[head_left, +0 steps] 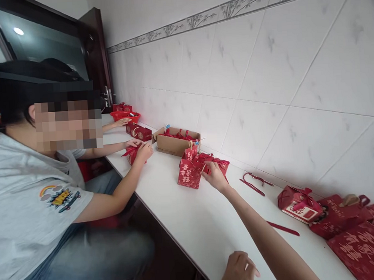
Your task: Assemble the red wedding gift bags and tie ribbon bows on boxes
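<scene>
My right hand (215, 176) reaches across the white table, its thumb and fingers closed at the right edge of a red gift box (190, 174) with gold characters. Behind that box stand another small red box (191, 154) and red boxes with ribbon bows (220, 163), partly covered by my hand. At the bottom edge of the view, my left hand (241, 269) is near the table's front edge, its fingers loosely curled and apart. I see nothing in it.
A co-worker's hands (140, 150) hold a small red box with ribbon. Beyond are a cardboard box (171, 146) of red items, a red basket (117, 116) and a third hand (122, 123). Loose ribbons (283, 228) and red gift boxes (300, 205) lie rightward along the tiled wall.
</scene>
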{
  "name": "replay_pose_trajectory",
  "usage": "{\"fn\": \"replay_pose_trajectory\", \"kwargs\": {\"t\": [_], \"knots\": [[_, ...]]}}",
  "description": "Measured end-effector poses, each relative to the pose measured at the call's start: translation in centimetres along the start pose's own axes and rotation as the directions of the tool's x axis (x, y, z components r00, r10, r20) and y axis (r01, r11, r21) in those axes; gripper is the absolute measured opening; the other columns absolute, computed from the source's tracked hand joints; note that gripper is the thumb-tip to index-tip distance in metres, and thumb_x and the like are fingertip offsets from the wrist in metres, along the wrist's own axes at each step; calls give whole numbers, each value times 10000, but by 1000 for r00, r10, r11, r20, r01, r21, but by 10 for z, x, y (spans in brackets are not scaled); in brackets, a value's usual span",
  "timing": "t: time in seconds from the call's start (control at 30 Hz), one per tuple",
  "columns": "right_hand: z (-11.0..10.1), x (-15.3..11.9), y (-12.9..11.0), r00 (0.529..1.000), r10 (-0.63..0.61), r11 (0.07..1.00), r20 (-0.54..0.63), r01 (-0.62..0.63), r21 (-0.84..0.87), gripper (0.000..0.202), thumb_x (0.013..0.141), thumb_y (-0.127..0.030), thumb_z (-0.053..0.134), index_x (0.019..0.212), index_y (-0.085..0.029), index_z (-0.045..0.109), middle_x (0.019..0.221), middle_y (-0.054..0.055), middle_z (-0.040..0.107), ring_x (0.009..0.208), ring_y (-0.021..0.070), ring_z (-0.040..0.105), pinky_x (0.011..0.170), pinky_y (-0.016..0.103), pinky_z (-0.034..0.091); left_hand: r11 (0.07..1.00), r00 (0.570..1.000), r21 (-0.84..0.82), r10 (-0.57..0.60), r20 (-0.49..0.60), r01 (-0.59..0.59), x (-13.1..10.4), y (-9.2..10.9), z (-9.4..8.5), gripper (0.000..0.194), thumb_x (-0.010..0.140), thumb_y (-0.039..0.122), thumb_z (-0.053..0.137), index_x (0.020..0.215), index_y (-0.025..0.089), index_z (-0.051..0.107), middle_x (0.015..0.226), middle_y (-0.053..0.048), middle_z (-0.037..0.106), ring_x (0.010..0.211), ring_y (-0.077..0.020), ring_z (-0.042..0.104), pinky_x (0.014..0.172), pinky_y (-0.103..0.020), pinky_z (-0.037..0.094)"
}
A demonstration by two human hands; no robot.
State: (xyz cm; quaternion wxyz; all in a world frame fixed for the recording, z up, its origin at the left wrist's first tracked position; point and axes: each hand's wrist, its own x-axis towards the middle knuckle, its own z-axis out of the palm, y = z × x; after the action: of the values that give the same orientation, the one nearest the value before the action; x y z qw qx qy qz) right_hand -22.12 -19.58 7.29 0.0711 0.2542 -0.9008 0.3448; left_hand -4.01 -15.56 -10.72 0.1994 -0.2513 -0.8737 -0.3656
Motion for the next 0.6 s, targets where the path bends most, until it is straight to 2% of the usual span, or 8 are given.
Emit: {"fn": "replay_pose_trajectory", "kwargs": {"t": [0.07, 0.17, 0.27, 0.33, 0.4, 0.47, 0.53, 0.6], "knots": [[8, 20, -5, 999, 11, 1000, -53, -11, 0, 445, 830, -275, 538, 1247, -149, 452, 1297, 164, 467, 1168, 247, 514, 941, 385, 443, 1000, 1000, -24, 9, -21, -9, 0, 0, 2, 300, 570, 136, 705, 811, 173, 529, 913, -68, 630, 1006, -252, 577, 852, -341, 517], [17, 33, -7, 999, 24, 1000, -47, -24, 7, 317, 804, -239, 545, 1113, -170, 563, 1114, 120, 609, 1051, 255, 585, 853, 361, 473, 998, 999, -62, 13, -49, -16, 0, 2, 4, 293, 554, 108, 695, 774, 176, 513, 878, -61, 633, 967, -247, 584, 826, -341, 522], [15, 25, -8, 999, 29, 999, -32, -28, 26, 171, 779, -220, 535, 909, -187, 641, 898, 79, 675, 876, 245, 633, 751, 345, 484, 988, 992, -149, 7, -123, -26, 1, 6, -1, 285, 552, 78, 642, 778, 187, 506, 843, -49, 635, 926, -228, 588, 795, -331, 523], [6, 10, -9, 998, 22, 999, -54, -19, 48, 145, 767, -252, 541, 842, -192, 650, 866, 71, 678, 834, 241, 629, 743, 354, 481, 965, 976, -243, 47, -215, -100, 2, 10, -14, 283, 572, 66, 587, 813, 196, 515, 808, -36, 639, 893, -209, 593, 789, -327, 520], [-10, -10, -12, 996, 11, 997, -88, -4, 78, 169, 767, -303, 544, 831, -189, 650, 870, 70, 677, 804, 231, 625, 752, 359, 484, 926, 941, -321, 91, -327, -201, 4, 15, -38, 292, 622, 55, 527, 874, 202, 531, 803, -34, 643, 872, -192, 598, 789, -320, 516], [-31, -36, -15, 993, 3, 994, -116, 10, 110, 230, 789, -366, 525, 852, -182, 648, 882, 72, 676, 770, 212, 626, 748, 347, 495, 901, 903, -343, 108, -416, -266, 7, 21, -71, 288, 696, 48, 477, 930, 203, 537, 818, -43, 633, 863, -184, 595, 773, -317, 510], [-54, -66, -19, 990, 4, 987, -142, 19, 162, 293, 821, -424, 492, 882, -178, 640, 903, 69, 672, 778, 194, 629, 740, 317, 508, 890, 847, -345, 80, -526, -299, 16, 26, -110, 245, 759, 66, 454, 954, 190, 535, 838, -57, 601, 866, -189, 574, 766, -329, 503], [-76, -97, -24, 986, 19, 963, -169, 28, 268, 312, 835, -453, 497, 879, -175, 634, 889, 63, 660, 802, 188, 625, 722, 289, 514, 906, 782, -324, 12, -624, -272, 31, 32, -148, 217, 793, 102, 476, 985, 183, 539, 923, -74, 569, 936, -202, 553, 821, -347, 480]]}}
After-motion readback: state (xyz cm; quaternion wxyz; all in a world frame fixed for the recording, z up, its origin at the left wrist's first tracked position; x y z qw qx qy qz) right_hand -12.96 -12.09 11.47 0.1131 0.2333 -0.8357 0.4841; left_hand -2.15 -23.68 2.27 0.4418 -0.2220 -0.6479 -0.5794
